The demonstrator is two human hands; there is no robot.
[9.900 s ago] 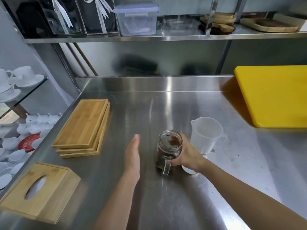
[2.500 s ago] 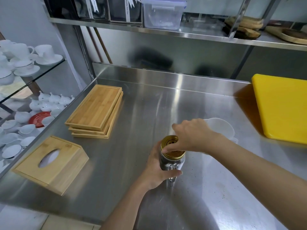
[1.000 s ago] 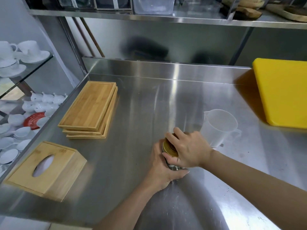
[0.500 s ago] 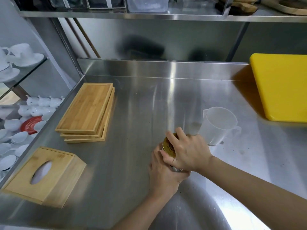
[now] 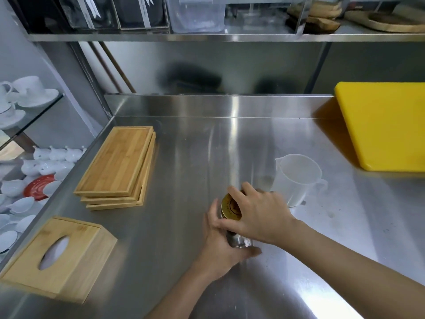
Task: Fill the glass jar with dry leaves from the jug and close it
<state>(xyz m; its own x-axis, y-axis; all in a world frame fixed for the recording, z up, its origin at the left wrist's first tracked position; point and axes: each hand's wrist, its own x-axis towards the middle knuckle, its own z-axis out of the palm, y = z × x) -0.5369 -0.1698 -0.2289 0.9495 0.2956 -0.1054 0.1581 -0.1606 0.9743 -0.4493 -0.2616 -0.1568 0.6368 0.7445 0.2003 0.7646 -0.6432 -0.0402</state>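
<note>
The glass jar (image 5: 239, 241) stands on the steel counter (image 5: 184, 171), mostly hidden by my hands. Its gold lid (image 5: 228, 207) sits on the mouth. My left hand (image 5: 220, 247) wraps around the jar's body from the near side. My right hand (image 5: 257, 215) covers the lid from above, with fingers curled around its rim. The translucent white plastic jug (image 5: 296, 178) stands upright just behind and to the right of the jar, and looks empty.
A stack of bamboo trays (image 5: 119, 166) lies to the left, a bamboo tissue box (image 5: 55, 256) at the near left edge. A yellow cutting board (image 5: 386, 125) lies at the right. White cups and saucers (image 5: 27, 171) fill shelves beyond the counter's left edge. A shelf (image 5: 207, 36) hangs overhead.
The open jar has got its gold lid. Both hands stay on the jar, and my right hand's fingers have shifted slightly around the lid over the last second.
</note>
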